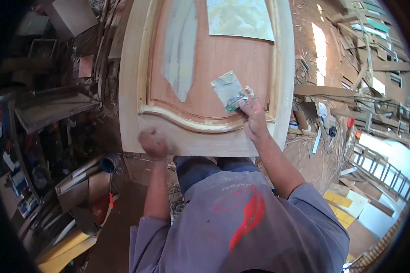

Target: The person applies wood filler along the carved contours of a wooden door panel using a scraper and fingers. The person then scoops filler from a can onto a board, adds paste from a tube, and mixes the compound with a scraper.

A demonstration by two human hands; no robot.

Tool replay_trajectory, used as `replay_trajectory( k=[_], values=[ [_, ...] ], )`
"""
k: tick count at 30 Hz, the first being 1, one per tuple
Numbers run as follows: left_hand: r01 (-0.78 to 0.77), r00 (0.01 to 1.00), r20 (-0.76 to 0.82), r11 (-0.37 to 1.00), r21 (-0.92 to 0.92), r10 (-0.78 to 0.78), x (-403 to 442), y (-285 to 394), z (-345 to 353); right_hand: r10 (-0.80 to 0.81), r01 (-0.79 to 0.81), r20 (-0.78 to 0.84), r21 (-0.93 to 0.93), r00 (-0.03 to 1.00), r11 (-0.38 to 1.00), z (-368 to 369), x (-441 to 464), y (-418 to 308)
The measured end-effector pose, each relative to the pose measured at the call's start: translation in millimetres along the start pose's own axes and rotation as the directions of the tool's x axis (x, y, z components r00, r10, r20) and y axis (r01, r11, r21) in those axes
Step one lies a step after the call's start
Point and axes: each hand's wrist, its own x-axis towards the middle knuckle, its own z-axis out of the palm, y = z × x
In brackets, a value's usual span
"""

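My right hand (254,116) grips the lower corner of a thin, square, putty-smeared plate (228,91), its fingers and thumb pinched on the edge. Pale filler sits on the fingertips, and there is a greenish patch at the plate's lower edge. Close to the near edge of a wooden panel door (205,141), my left hand (153,142) is curled into a fist, blurred by motion. Whatever it holds, if anything, is hidden. A long grey-white filler streak (180,54) runs down the door's recessed panel. Higher up lies a larger filler-covered sheet (239,18).
Cluttered shelving and a wooden tray (54,107) stand at the left. Below them are offcuts and a dark can (110,164). Stacked timber (369,91) and a ladder-like frame (382,168) fill the right. Shavings cover the ground beside the door.
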Motion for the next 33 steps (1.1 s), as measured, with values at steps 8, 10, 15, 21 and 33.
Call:
replay_trajectory(
  k=[8,10,15,21,33],
  values=[
    [0.553,0.828,0.441,0.371,-0.746,-0.346,12.9,241.7,-12.6,0.147,-0.152,0.095,0.044,0.985,0.987,39.5,-55.5,31.1],
    [0.614,0.772,0.484,0.29,-0.734,-0.412,15.3,247.3,-11.2,0.082,-0.078,0.028,-0.121,0.996,0.99,45.5,-60.5,27.9],
    [0.602,0.78,0.445,0.333,-0.726,-0.44,15.1,245.2,-9.1,-0.445,0.35,0.135,-0.824,0.885,0.446,45.2,-66.2,8.6],
    [0.283,0.959,0.213,0.576,-0.767,-0.188,5.2,246.9,1.6,-0.345,0.453,0.332,-0.81,0.878,0.373,58.0,-72.9,-16.5],
    [0.051,0.963,0.242,0.794,-0.606,0.122,16.4,260.6,-8.8,-0.254,0.429,0.35,-0.649,0.901,0.628,37.1,-67.3,-15.7]
  ],
)
